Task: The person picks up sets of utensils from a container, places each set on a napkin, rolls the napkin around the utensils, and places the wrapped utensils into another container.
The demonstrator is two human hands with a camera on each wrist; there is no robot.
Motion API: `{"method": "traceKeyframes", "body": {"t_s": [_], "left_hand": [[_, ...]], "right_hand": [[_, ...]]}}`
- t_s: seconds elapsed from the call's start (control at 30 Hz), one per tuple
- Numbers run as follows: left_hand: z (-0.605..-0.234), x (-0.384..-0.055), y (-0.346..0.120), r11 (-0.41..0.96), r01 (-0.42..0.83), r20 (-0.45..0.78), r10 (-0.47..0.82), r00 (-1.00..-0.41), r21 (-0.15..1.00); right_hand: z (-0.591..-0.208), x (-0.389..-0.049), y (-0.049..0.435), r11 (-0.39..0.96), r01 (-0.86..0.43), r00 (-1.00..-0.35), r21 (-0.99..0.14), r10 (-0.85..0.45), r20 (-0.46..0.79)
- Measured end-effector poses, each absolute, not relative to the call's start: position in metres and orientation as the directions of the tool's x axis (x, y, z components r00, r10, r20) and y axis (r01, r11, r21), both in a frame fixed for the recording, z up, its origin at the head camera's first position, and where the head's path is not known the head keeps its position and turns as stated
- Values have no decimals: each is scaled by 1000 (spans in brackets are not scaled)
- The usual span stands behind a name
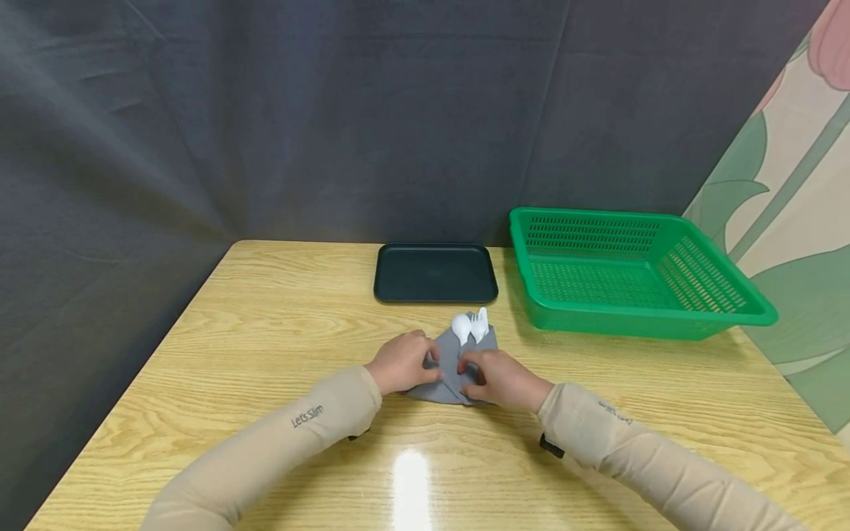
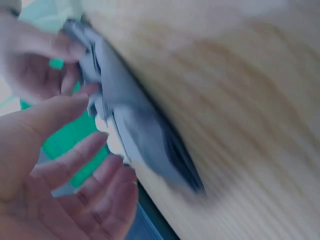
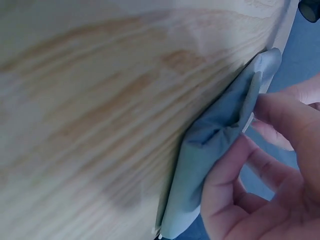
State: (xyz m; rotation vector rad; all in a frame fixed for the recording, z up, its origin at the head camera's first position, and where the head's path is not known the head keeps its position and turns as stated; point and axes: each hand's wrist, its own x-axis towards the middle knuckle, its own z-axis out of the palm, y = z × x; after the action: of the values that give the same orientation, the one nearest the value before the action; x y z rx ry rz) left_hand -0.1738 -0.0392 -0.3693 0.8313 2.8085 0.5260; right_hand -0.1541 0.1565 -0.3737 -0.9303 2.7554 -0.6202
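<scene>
A grey folded cloth napkin point(image 1: 448, 363) lies on the table, with the heads of a white spoon point(image 1: 461, 327), a white fork point(image 1: 477, 329) and a white knife point(image 1: 484, 317) sticking out at its far end. Their lower parts are hidden in the cloth. My right hand point(image 1: 506, 379) pinches a fold on the napkin's right side between thumb and fingers, as the right wrist view shows. At the left side is my left hand point(image 1: 403, 363), its fingers relaxed and parted close over the cloth. Both wrist views show the napkin's thick folded layers.
Behind the napkin a black tray point(image 1: 435, 273) rests near the table's back edge. To the right stands a large green plastic basket point(image 1: 637, 313) with slotted walls. Dark cloth point(image 1: 398, 118) hangs behind the wooden table point(image 1: 279, 310).
</scene>
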Motion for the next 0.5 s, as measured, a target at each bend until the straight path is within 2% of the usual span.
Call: {"method": "traceKeyframes", "body": {"t_s": [0.13,0.27,0.5], "left_hand": [[-368,-179,-54,825,370,-138,463,-876,427],[-370,-183,-64,838,274,-219,412,-884,473],[-375,-184,-73,815,243,-252,422,-871,526]], "right_hand": [[-373,-154,156,720,-540,-791,-437,-611,-30],[-374,-154,157,717,-544,-791,-435,-612,-20],[-376,-154,158,718,-542,-793,-437,-609,-17]]}}
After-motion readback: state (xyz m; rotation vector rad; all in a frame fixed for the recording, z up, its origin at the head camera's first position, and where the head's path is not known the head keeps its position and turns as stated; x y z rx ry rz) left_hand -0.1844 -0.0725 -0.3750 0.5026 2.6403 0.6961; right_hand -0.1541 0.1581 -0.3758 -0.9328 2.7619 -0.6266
